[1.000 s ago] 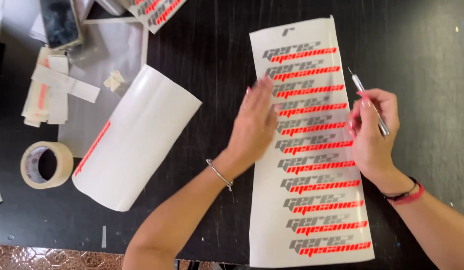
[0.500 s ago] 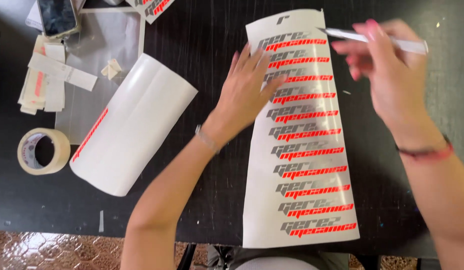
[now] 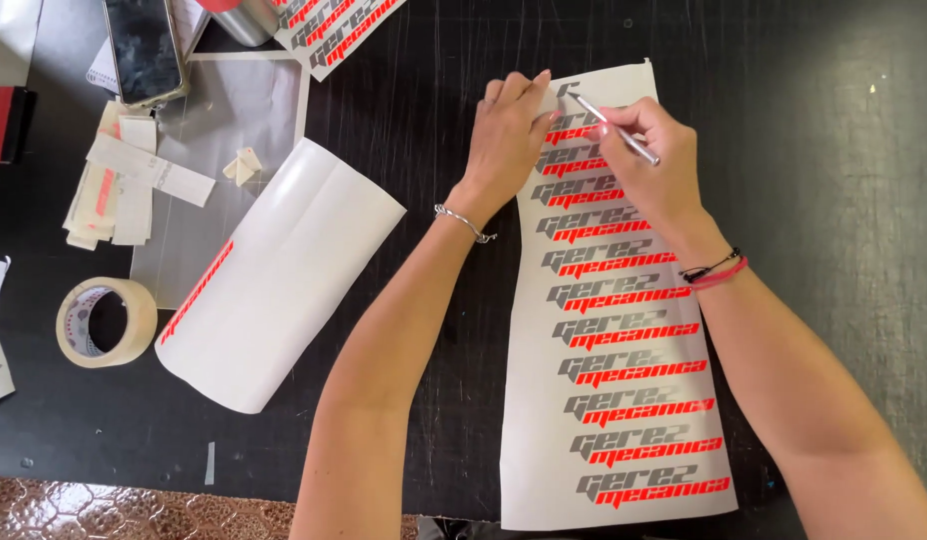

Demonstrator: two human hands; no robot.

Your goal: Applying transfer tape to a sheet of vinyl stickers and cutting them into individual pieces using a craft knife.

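Black and a little scratched, the table (image 3: 834, 250) is filling almost the whole view from my head camera. On it I am seeing a long white sticker sheet (image 3: 614, 340) with grey and orange-red lettering in a column, lying from the near edge up toward the far side. Both forearms are reaching forward over it from the bottom of the view. The left hand (image 3: 509, 140) is lying flat on the top left corner of the sheet, palm down, fingers straight and close together, pressing the paper; a thin chain bracelet (image 3: 466, 222) is sitting at its wrist. The right hand (image 3: 649, 165) is bending at the wrist and its fingers are closing in a pen grip around a thin silver tool (image 3: 614, 125), whose tip is touching the sheet near the top, just beside the left fingertips. To the left, well apart, a curled white sheet (image 3: 284, 275) and a roll of tape (image 3: 106, 322) are resting.
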